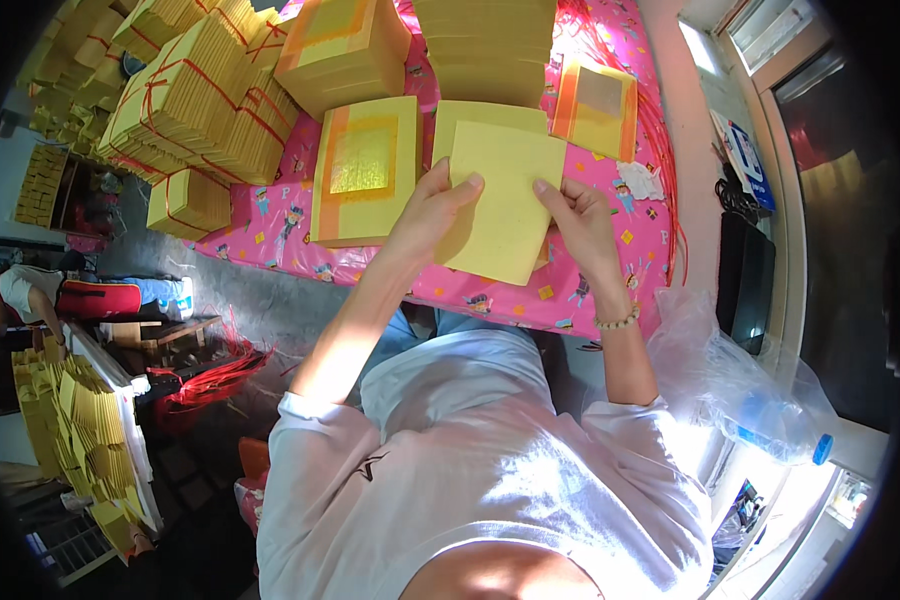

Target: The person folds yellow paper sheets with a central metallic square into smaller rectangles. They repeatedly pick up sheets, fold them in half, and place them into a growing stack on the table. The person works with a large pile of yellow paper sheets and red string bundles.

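- The pink-covered tabletop (638,238) is carrying a tall yellow stack (485,55), away from its near edge.
- The yellow sheet (510,215) is sitting in my grasp, close inside that near edge; it is probably handling light, stiffish and easily creased, best taken by its sides.
- My left hand (432,212) is pinching its left side, thumb on top.
- My right hand (585,222) is pinching its right edge, barely parted.

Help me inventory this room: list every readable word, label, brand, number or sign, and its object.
I won't copy print; it stands on:
Pink tablecloth: legible single letters among cartoon figures.
Blue-and-white packet: print too small to read.
White T-shirt: dark mark, no readable word.
Held yellow paper: no print visible.
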`<state>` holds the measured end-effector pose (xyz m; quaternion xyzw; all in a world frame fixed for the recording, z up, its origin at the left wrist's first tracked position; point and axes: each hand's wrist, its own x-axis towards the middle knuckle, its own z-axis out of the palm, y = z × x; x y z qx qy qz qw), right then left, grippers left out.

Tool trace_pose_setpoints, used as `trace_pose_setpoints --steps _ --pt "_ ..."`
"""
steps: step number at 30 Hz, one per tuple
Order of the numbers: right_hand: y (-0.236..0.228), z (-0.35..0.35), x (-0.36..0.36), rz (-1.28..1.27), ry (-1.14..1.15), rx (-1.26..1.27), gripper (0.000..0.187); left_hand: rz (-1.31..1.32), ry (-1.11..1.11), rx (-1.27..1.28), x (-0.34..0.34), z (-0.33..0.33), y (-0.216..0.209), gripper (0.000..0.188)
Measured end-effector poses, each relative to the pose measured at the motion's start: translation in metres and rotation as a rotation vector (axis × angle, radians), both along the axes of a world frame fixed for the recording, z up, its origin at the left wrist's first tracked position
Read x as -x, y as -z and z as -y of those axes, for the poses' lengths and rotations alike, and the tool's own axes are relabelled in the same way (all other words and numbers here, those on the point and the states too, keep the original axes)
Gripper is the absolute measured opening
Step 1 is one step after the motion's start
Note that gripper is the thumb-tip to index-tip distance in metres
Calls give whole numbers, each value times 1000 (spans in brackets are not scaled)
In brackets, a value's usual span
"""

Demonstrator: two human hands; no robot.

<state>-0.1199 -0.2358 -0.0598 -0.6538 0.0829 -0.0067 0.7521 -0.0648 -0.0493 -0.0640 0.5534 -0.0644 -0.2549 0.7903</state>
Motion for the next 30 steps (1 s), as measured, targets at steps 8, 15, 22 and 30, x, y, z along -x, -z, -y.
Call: trace_pose_setpoints --steps 8,15,22,30 --pt "10 4 1 -24 -60 85 28 -102 31 20 -6 3 -2 33" --pt "6 5 7 -112 -137 119 30 -97 15 26 -15 -1 4 31" --pt "14 6 11 -149 -224 125 33 23 -16 25 -16 1 8 32" --pt "21 -1 27 -125 -133 65 26 120 -157 20 -8 6 8 31"
